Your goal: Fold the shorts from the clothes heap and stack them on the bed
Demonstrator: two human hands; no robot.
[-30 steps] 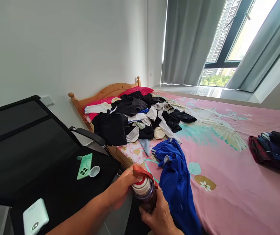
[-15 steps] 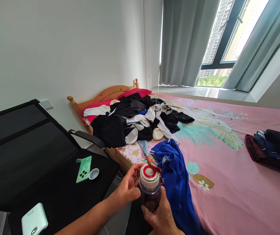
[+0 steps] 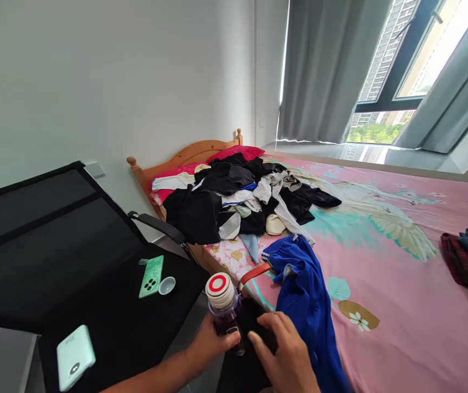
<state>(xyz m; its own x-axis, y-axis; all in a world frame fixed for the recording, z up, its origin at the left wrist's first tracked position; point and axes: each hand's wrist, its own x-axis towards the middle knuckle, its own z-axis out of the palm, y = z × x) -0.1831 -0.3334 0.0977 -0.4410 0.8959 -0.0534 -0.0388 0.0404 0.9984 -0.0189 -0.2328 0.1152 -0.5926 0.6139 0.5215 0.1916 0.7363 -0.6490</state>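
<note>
I take the purple-tinted bottle (image 3: 226, 319) as the middle of my clock: it is low in front of me, cap end up and leaning a little, seen between the black chair seat (image 3: 111, 305) and the pink bed (image 3: 381, 322). My left hand (image 3: 209, 343) is clamped around its body, thumb across the front. My right hand (image 3: 288, 349), at four o'clock, is off it, fingers spread and half curled around nothing. What worries me is that single grip: if my palm slides on the smooth wall, the bottle could drop. The white cap (image 3: 221, 290) looks seated, but I cannot tell how tight; were it loose, a tip could spill whatever is inside over the blue trousers (image 3: 305, 300) at three o'clock. The orange strap (image 3: 255, 273) sticks out at two o'clock and could snag on their waistband. A careless swing of my left forearm (image 3: 164, 365) might also knock the small white cup (image 3: 167, 285), toward half past nine, or the green phone (image 3: 151, 277) just beyond it. As for writing, I can read no brand: the bottle bears a pale mark and the whitish device (image 3: 75, 355) toward half past eight a faint one, both illegible, and the cap shows only a red ring.
</note>
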